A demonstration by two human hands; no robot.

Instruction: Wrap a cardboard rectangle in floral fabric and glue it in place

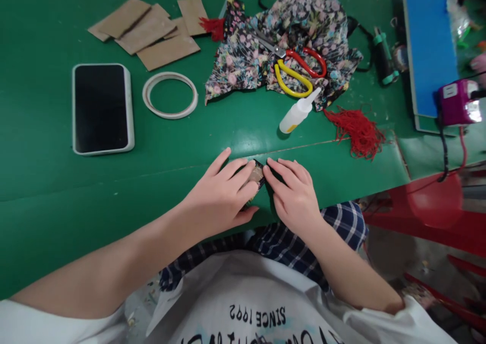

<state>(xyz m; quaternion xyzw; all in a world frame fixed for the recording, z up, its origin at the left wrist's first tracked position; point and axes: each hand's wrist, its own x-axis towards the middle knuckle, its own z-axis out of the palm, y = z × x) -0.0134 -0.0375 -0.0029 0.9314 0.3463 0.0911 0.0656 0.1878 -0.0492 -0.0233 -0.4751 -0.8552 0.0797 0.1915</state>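
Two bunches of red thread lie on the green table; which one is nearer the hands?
The larger loose red thread bunch right of the white glue bottle; the smaller red tassel lies far back beside the brown cardboard pieces.

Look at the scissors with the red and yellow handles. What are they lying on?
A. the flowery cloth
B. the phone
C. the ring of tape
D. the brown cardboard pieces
A: the scissors lie on top of the crumpled flowery cloth, well apart from the phone, the cardboard pieces and the ring of tape.
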